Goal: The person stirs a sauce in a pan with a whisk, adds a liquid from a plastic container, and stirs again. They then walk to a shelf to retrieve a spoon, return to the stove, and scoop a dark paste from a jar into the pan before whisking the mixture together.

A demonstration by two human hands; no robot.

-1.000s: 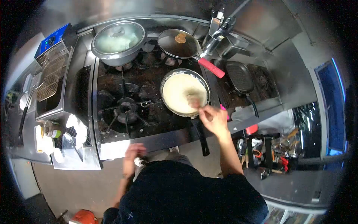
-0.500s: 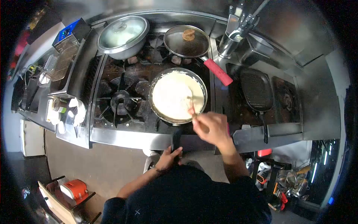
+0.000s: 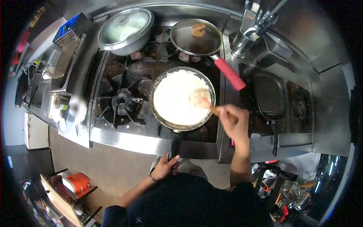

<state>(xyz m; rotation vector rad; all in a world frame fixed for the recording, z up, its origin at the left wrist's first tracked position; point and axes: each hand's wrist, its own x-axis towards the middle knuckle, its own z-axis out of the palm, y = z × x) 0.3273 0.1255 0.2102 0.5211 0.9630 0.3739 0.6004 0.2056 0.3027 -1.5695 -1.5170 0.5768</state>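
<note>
A frying pan (image 3: 152, 106) full of thick pale cream sauce (image 3: 177, 98) sits over a front burner of the stove. My left hand (image 3: 165, 166) is closed around its black handle (image 3: 175, 145). In my right hand (image 3: 234, 120) is a whisk (image 3: 205, 102) with a wooden handle and reddish wires, its head dipped into the right side of the sauce. Behind the pan stands a second pan with a glass lid (image 3: 194, 41) and a red handle (image 3: 230, 74). The whisk and right hand are slightly blurred.
A large lidded pot (image 3: 126, 32) stands at the back left, behind a bare burner (image 3: 122, 100). To the right lies a black grill pan (image 3: 270, 96). A metal holder with knives (image 3: 245, 39) is at the back right. Jars (image 3: 60, 102) stand at the left.
My right hand and the whisk have moved to the right across the sauce. My left hand still grips the handle, and the whole view has shifted slightly.
</note>
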